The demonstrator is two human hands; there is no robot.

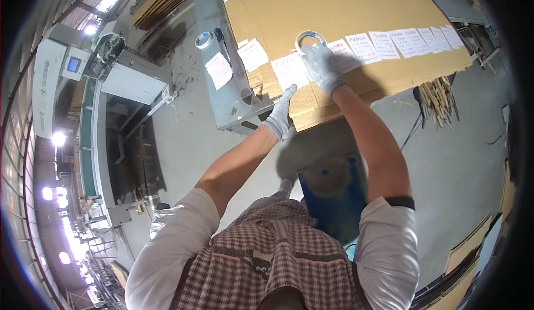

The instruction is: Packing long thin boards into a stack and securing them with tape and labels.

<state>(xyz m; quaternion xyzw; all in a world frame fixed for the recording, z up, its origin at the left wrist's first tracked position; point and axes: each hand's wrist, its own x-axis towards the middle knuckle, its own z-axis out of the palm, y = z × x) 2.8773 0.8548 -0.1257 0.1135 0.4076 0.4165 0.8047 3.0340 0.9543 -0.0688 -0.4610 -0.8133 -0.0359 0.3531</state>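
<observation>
Right hand (324, 68), gloved, upper centre of frame: fingers closed round a tape roll (310, 39), clear ring with a pale core, held flat on the cardboard stack (334, 4). Roll sits at the near end of a row of white paper labels (384, 44) running to the upper right along the stack's front edge.

Left hand (279, 118), gloved, just below and left of it: flat and open, fingers extended, pressing the stack's front edge under a label (289, 70). Gripping nothing.

Step, as I read it: taping labels down onto the cardboard, left hand steadying while the right works the roll. Free tape end not visible, so can't tell if a strip is drawn yet. Next move would call for a strip pulled across the label edge, left hand holding the paper flat.

Further out: metal machine frame (222, 59) left of the stack, two more labels stuck on it, a second tape roll (203, 39) on top. Blue stool (334, 190) on the concrete floor (456, 160) below. Wooden strips (439, 96) right.
</observation>
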